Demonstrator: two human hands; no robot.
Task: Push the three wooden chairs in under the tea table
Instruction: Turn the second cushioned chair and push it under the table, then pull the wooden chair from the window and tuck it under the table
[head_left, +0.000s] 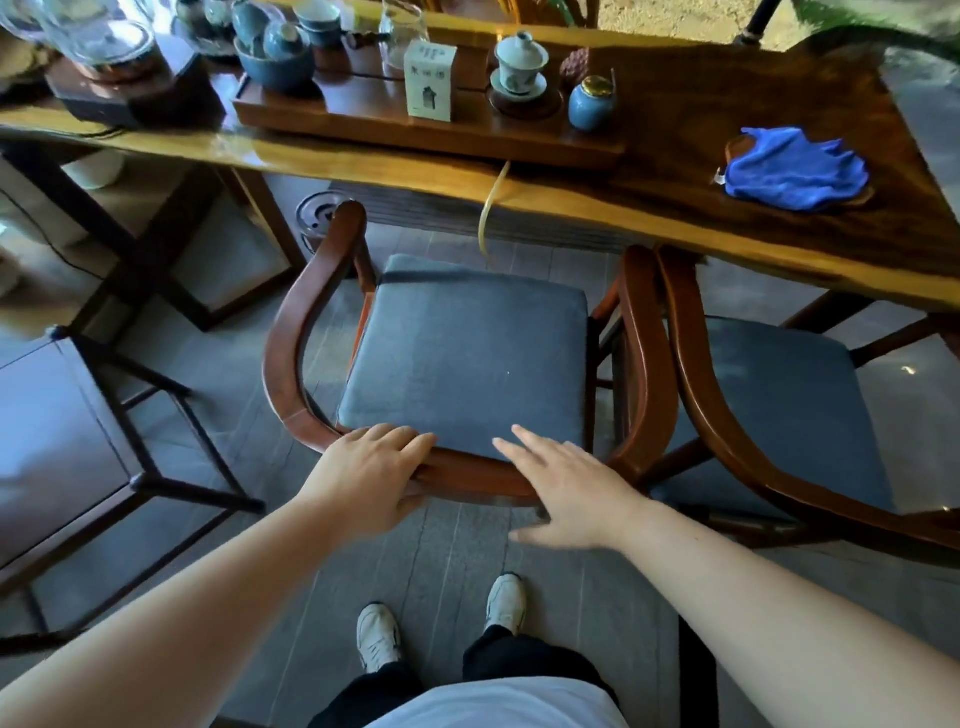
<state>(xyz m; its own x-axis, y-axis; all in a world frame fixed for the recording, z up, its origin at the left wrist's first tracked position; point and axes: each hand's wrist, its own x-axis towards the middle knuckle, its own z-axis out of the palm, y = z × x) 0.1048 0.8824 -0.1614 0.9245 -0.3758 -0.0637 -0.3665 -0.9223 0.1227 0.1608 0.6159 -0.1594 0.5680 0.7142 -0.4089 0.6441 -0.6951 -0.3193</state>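
A wooden armchair (296, 322) with a curved back rail and a grey-blue cushion (467, 353) stands in front of me, its front just short of the tea table (675, 208). My left hand (371, 475) is wrapped over the back rail at its left part. Over the rail's right part lies my right hand (566, 491), fingers spread and flat. A second wooden armchair (727, 395) stands right beside it, partly under the table. At the left is a dark-framed chair (140, 467) with a dark seat, away from the table.
On the table sit a wooden tea tray (363, 119) with cups and a white box (430, 80), a blue jar (590, 104), a blue cloth (792, 169) and glassware. A hose (491, 208) hangs below the edge. My feet (441, 623) are on grey floor tiles.
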